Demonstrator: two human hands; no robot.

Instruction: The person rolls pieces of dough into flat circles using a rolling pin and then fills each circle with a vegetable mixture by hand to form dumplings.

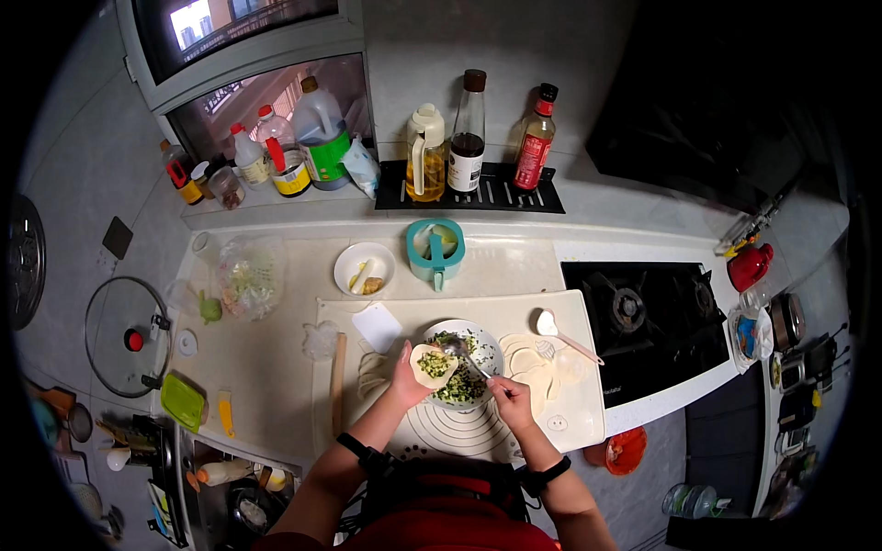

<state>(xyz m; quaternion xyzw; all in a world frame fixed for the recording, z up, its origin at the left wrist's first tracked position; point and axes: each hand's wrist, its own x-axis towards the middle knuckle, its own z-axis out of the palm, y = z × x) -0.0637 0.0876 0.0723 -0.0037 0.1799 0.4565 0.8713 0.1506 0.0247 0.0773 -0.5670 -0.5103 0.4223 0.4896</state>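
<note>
My left hand (408, 386) cups a round dough wrapper (417, 358) over the left side of a white bowl (493, 344). Chopped green and yellow filling (434, 365) lies in the middle of the wrapper. In my right hand (514, 403) is the handle of a metal spoon (475, 363); its bowl end rests at the wrapper's upper right edge. More of the green filling (463, 392) fills the white bowl. Several flat dough wrappers (530, 365) overlap to the right of the bowl. Pale dough pieces (371, 374), partly hidden by my left hand, lie to its left.
A pale mat (482, 303) bears a rolling pin (338, 382), a white scraper (377, 327) and a scoop of flour (546, 324). Behind stand a small bowl (341, 272) and a teal-lidded jug (436, 258). The gas hob (644, 344) is at the right.
</note>
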